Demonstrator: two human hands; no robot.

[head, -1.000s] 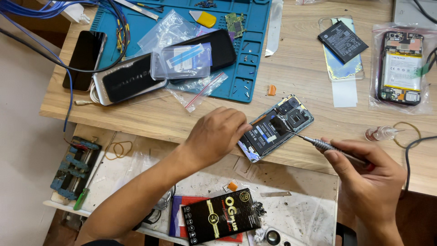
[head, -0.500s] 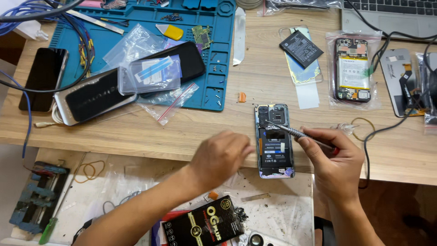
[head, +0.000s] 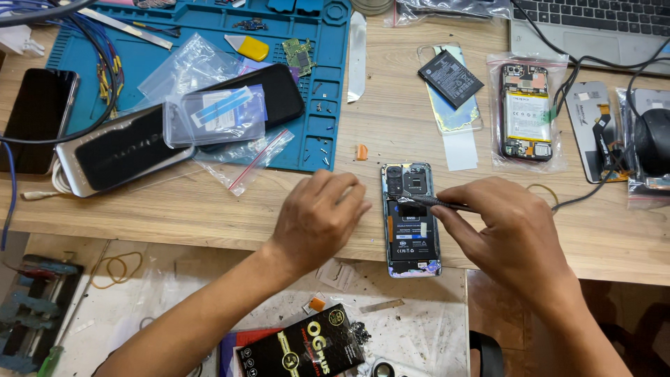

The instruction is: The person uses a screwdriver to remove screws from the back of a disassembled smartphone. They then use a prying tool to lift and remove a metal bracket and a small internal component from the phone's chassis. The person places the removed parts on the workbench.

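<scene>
A cluttered wooden desk [head: 209,209] carries the work, with a lower shelf of scraps and a black box [head: 307,345] nearest the viewer. Just beyond, at the front edge, the opened phone [head: 412,220] lies flat with its back cover off. The left hand [head: 317,220] rests just beside it, fingers curled and empty, apparently not touching it. The right hand [head: 499,234] is closed around a slim metal tool [head: 436,203], its tip on the upper part of the phone's insides. To do this well, the left hand should probably pin the phone's edge while the tip works with light, shallow pressure. Farther back lie a blue mat [head: 209,42], bagged phones [head: 230,112], a loose battery [head: 450,78] and a laptop [head: 593,24].
</scene>
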